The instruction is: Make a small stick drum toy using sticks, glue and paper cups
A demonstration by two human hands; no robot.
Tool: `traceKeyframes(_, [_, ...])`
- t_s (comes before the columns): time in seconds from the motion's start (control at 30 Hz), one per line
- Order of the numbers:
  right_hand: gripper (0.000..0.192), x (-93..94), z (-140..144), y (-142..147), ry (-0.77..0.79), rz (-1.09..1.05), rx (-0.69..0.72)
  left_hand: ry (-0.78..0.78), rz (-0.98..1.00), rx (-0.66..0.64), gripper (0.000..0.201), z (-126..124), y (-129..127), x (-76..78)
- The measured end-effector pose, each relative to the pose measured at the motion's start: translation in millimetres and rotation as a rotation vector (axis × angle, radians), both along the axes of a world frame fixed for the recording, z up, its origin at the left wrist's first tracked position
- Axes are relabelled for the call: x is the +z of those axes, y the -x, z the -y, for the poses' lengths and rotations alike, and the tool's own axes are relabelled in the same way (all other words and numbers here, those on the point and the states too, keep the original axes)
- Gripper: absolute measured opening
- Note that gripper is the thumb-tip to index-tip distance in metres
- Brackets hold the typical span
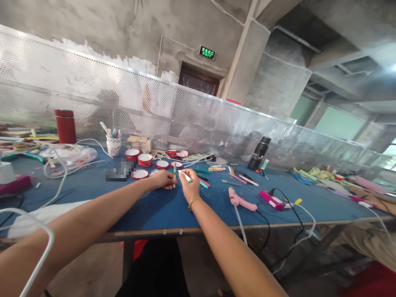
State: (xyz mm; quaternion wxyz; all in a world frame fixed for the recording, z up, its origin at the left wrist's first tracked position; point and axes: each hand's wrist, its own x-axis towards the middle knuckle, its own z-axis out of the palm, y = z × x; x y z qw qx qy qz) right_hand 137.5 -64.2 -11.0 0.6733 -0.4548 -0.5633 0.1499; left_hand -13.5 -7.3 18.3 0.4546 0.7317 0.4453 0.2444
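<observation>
My left hand (163,180) is closed around a narrow flat craft stick (175,171), held upright, with red and green bands on it. In my right hand (190,187) is a white marker (185,176) with a green end, its other end directed at the stick. Whether the marker's tip touches the stick I cannot tell. Just behind my left hand are round red-and-white tins or lids, including a stack (144,159) and a single one (140,174). Pink and teal pens (204,182) lie beside my right hand.
A pink glue gun (240,201) and a magenta power block (272,200) with cords lie to the right. A black bottle (259,153), a paper cup of pens (113,145) and a red flask (65,126) stand farther back. A perforated metal screen (198,111) borders the blue table.
</observation>
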Motion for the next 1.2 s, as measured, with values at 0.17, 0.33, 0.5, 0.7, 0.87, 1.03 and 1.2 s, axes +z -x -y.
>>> traceKeyframes(0.17, [0.021,-3.7,-6.3,0.8,0.023,-0.081,0.016,-0.008,-0.033,-0.024,0.043,-2.5,1.8,1.3])
traceKeyframes(0.33, [0.025,-5.9,-11.1,1.1,0.064,-0.167,0.004,-0.052,-0.046,-0.007,0.040,0.9,1.0,1.1])
traceKeyframes(0.5, [0.018,-4.7,-10.3,1.5,0.076,-0.184,0.042,-0.177,-0.105,0.002,0.038,2.8,2.0,-6.9])
traceKeyframes(0.7, [0.018,-5.1,-12.4,-1.9,0.081,-0.160,-0.001,-0.280,-0.181,0.026,0.034,-11.4,2.5,-20.2])
traceKeyframes(0.87, [0.015,-4.9,-12.4,-3.8,0.029,-0.154,-0.018,-0.320,-0.206,0.057,0.028,-14.3,0.5,-22.8])
traceKeyframes(1.03, [0.014,-4.0,-9.3,-1.3,0.060,-0.176,0.007,-0.289,-0.167,0.048,0.027,-7.8,2.0,-21.1])
traceKeyframes(1.2, [0.013,-4.2,-7.3,-0.2,0.057,-0.157,0.042,-0.248,-0.141,0.066,0.030,-7.8,1.7,-20.8])
